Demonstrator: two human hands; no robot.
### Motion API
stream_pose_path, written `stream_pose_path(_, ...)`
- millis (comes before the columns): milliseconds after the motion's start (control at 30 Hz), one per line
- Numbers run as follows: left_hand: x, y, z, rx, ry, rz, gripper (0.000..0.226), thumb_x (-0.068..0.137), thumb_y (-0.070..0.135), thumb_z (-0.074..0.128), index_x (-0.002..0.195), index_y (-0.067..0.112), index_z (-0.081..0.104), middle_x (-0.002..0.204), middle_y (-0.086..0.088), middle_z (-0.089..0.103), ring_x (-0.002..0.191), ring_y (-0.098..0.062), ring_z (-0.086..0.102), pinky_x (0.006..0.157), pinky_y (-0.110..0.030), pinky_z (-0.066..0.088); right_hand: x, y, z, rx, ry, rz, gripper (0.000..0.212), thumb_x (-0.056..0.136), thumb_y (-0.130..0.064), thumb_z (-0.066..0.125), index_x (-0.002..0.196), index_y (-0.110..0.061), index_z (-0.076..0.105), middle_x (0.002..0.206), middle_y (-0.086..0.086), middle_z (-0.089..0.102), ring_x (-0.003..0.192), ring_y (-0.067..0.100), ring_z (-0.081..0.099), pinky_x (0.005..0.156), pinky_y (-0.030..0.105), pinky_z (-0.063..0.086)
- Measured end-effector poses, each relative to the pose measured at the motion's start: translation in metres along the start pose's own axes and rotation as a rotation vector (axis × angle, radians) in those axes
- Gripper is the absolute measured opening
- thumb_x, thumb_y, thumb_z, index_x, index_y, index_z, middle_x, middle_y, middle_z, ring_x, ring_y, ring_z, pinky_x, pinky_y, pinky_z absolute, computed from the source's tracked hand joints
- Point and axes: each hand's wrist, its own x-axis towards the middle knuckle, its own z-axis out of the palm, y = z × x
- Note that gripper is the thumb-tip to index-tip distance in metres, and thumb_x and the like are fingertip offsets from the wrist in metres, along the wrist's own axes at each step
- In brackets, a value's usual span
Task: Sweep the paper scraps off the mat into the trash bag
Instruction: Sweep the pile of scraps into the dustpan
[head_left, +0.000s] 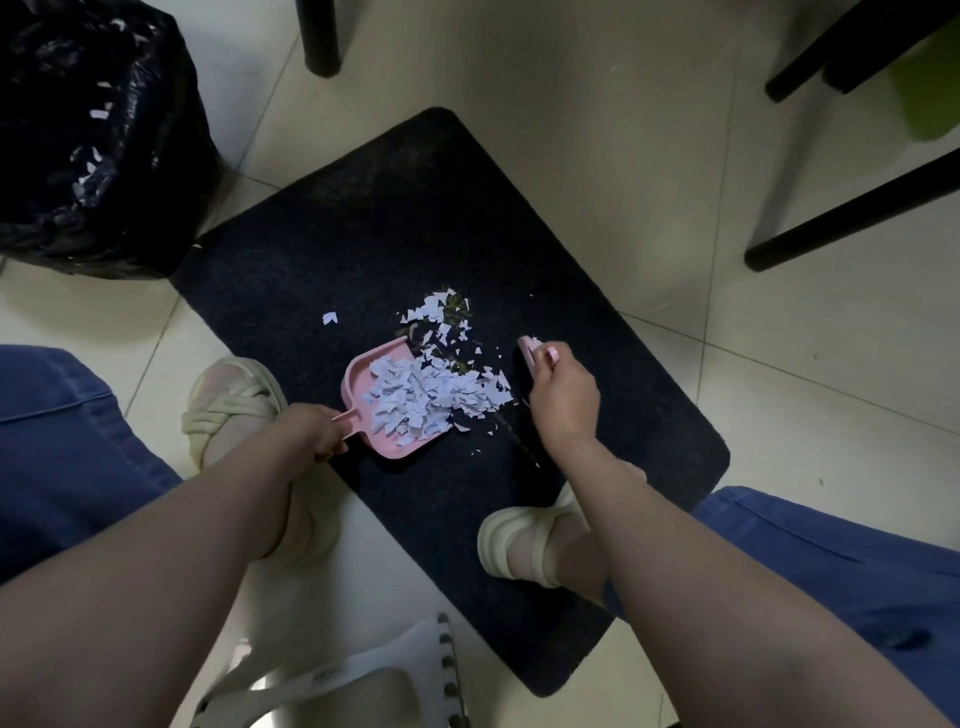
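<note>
Torn white paper scraps (426, 400) are lying heaped in the pink dustpan (361, 371); left grip (311, 431) is holding its handle; right grip (563, 400) is clasping a pink brush (527, 349).

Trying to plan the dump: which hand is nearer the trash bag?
Left. The left hand, gripping the dustpan, is below and right of the trash bag; the right hand, holding the brush, is farther right, beyond the scrap pile.

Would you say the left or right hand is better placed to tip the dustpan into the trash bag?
Left hand: it grips the dustpan handle, and the trash bag sits on its side.
</note>
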Motion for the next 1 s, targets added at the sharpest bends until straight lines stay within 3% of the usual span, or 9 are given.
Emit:
stream_pose_path(167, 0.007, 0.000, 0.000, 0.057, -0.003, -0.008, 0.030, 0.101, 0.024, 0.043, 0.114, 0.004, 0.063, 0.066, -0.003, 0.054, 0.050, -0.015, 0.042, 0.045, -0.023, 0.033, -0.007, -0.003, 0.026, -0.034, -0.008, 0.130, 0.026, 0.102, -0.023, 0.040, 0.103, -0.005, 0.059, 0.090, 0.017, 0.064, 0.085, 0.035, 0.059, 0.063, 0.031, 0.032)
stream_pose_path(433, 0.019, 0.002, 0.001, 0.151, -0.007, -0.034, 0.027, 0.100, 0.021, 0.046, 0.114, 0.008, 0.064, 0.070, -0.004, 0.058, 0.052, -0.015, 0.046, 0.045, -0.023, 0.036, -0.021, -0.048, 0.055, -0.019, -0.220, -0.050, 0.030, 0.103, -0.028, 0.041, 0.102, -0.006, 0.060, 0.085, 0.015, 0.068, 0.078, 0.035, 0.062, 0.063, 0.037, 0.043)
stream_pose_path(600, 0.022, -0.002, 0.000, 0.144, -0.004, -0.016, 0.028, 0.100, 0.022, 0.046, 0.117, 0.008, 0.063, 0.081, -0.008, 0.065, 0.056, -0.018, 0.048, 0.049, -0.024, 0.036, -0.024, -0.063, 0.056, -0.046, -0.310, -0.116, 0.027, 0.103, -0.028, 0.041, 0.107, -0.009, 0.060, 0.090, 0.016, 0.069, 0.083, 0.035, 0.062, 0.065, 0.035, 0.038)
stream_pose_path(700, 0.021, -0.001, -0.002, 0.127, -0.019, -0.006, 0.030, 0.101, 0.024, 0.043, 0.117, 0.008, 0.063, 0.067, -0.002, 0.057, 0.051, -0.015, 0.044, 0.048, -0.024, 0.035, -0.024, -0.069, 0.053, -0.044, -0.333, -0.126, 0.027, 0.102, -0.028, 0.042, 0.107, -0.010, 0.061, 0.090, 0.016, 0.069, 0.084, 0.036, 0.063, 0.071, 0.039, 0.046)
stream_pose_path(1000, 0.007, -0.001, -0.003, 0.061, -0.035, 0.047, 0.029, 0.102, 0.023, 0.043, 0.115, 0.007, 0.062, 0.065, -0.002, 0.053, 0.046, -0.013, 0.038, 0.042, -0.022, 0.029, -0.019, -0.069, 0.034, 0.042, -0.308, -0.044, 0.026, 0.101, -0.031, 0.043, 0.105, -0.014, 0.063, 0.088, 0.010, 0.070, 0.083, 0.028, 0.065, 0.076, 0.042, 0.052)
